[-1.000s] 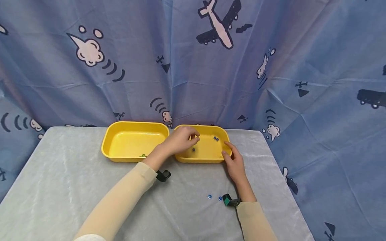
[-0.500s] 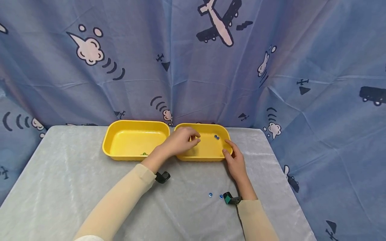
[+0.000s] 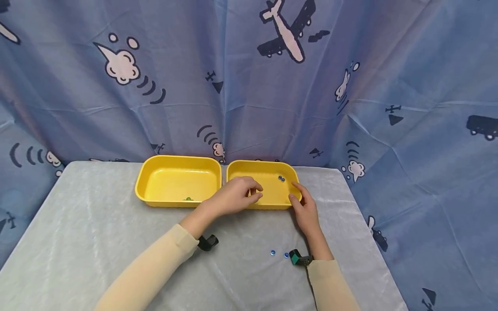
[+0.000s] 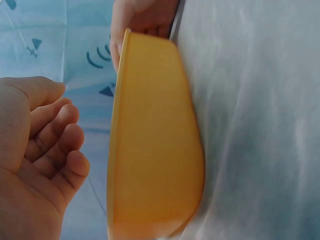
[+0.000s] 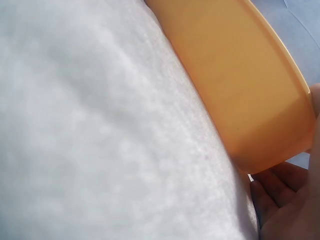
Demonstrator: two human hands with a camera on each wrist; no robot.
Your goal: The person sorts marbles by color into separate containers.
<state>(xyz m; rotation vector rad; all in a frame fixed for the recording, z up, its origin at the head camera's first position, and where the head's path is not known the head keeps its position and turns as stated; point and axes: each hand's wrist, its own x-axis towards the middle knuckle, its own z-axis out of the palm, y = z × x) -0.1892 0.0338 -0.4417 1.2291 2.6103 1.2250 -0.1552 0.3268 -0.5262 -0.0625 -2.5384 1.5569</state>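
Observation:
My left hand (image 3: 238, 193) is over the near left part of the right yellow tray (image 3: 268, 206), palm turned inward. Its fingers are loosely curled, and a gap shows between thumb and index fingertips with nothing visible in it. In the left wrist view, the left hand (image 4: 37, 145) is beside the tray's outer wall (image 4: 152, 135). My right hand (image 3: 306, 211) grips the tray's right end, thumb at the rim; fingers (image 5: 277, 187) curl around the corner in the right wrist view. Two small blue round pieces (image 3: 282, 179) lie inside this tray, towards the far right.
Left of it stands a second yellow tray (image 3: 178, 204) with small green pieces (image 3: 189, 199) by its near wall. Two blue round pieces, one farther left (image 3: 272, 252) and one by the right wrist camera (image 3: 286, 255), lie on the grey cloth (image 3: 241, 276). A patterned curtain (image 3: 175, 65) hangs behind.
My left hand has come nearer and slightly right, lower over the tray's near edge. A dark blue piece seen beneath it one second ago is out of sight. The right hand keeps its grip.

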